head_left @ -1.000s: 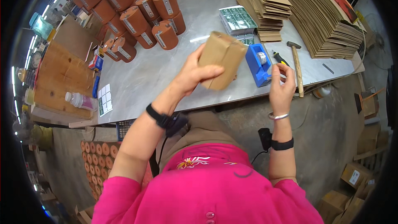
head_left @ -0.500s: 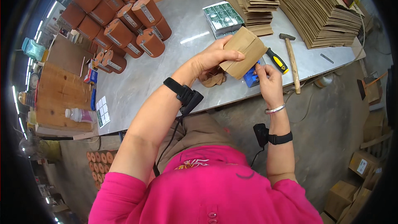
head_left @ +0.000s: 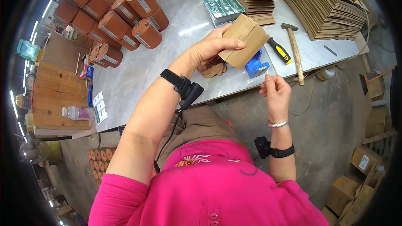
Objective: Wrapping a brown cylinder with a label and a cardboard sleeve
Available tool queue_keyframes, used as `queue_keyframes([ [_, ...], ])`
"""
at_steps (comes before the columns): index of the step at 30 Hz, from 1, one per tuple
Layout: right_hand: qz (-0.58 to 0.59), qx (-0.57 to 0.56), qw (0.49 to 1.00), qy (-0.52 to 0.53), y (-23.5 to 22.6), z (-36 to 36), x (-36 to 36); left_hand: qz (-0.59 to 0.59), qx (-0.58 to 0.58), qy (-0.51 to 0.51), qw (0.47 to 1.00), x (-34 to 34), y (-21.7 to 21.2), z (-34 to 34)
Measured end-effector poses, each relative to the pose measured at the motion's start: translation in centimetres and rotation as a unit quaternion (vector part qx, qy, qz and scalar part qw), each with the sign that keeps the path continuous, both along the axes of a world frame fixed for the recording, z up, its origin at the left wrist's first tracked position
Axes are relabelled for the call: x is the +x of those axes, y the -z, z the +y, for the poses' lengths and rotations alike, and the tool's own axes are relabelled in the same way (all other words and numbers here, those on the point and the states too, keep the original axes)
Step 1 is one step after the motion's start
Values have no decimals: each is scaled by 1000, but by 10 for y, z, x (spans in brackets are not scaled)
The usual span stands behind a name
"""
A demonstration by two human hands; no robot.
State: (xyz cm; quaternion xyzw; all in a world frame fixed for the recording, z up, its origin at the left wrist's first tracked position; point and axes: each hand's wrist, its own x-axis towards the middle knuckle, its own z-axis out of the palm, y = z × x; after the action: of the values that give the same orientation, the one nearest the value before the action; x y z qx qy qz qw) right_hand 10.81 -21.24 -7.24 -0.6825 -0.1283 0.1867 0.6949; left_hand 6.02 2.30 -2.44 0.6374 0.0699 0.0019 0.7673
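Observation:
My left hand (head_left: 215,47) grips a small brown cardboard box (head_left: 247,42), tilted above the grey tabletop, with the thumb across its face. Partly behind the box stands a blue tape dispenser (head_left: 256,67). My right hand (head_left: 276,92) is just off the table's front edge, near the dispenser. Its thumb and forefinger are pinched, and a small pale bit that looks like clear tape shows at their tips. Under my left wrist lies a crumpled brown thing (head_left: 214,70), partly hidden.
Right of the box lie a yellow-and-black handled tool (head_left: 279,51) and a hammer (head_left: 294,52). Behind are a stack of green-and-white label sheets (head_left: 222,6) and piles of flat cardboard (head_left: 310,10). Terracotta-coloured cylinders (head_left: 146,33) are heaped at the far left. A bottle (head_left: 77,113) stands left.
My right hand has drawn back from the blue dispenser toward me, still pinched. The left hand keeps the box and has shifted slightly up and left in view, along with the whole table scene.

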Motion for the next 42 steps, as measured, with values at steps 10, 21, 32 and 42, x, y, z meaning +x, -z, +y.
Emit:
queue_keyframes([
  [10, -384, -211, 899, -3, 49, -6, 23, -10, -45, -15, 999, -1, -2, -5],
  [21, -353, 1, 918, -179, -82, 41, -19, -69, 99, -131, 984, -47, -5, -30],
  [32, -276, -148, 945, -97, -66, 44, -19, -81, 28, -129, 988, -95, -20, -35],
  [42, -286, 126, 904, -291, -97, 47, -91, -221, -58, -149, 962, -172, -19, -50],
])
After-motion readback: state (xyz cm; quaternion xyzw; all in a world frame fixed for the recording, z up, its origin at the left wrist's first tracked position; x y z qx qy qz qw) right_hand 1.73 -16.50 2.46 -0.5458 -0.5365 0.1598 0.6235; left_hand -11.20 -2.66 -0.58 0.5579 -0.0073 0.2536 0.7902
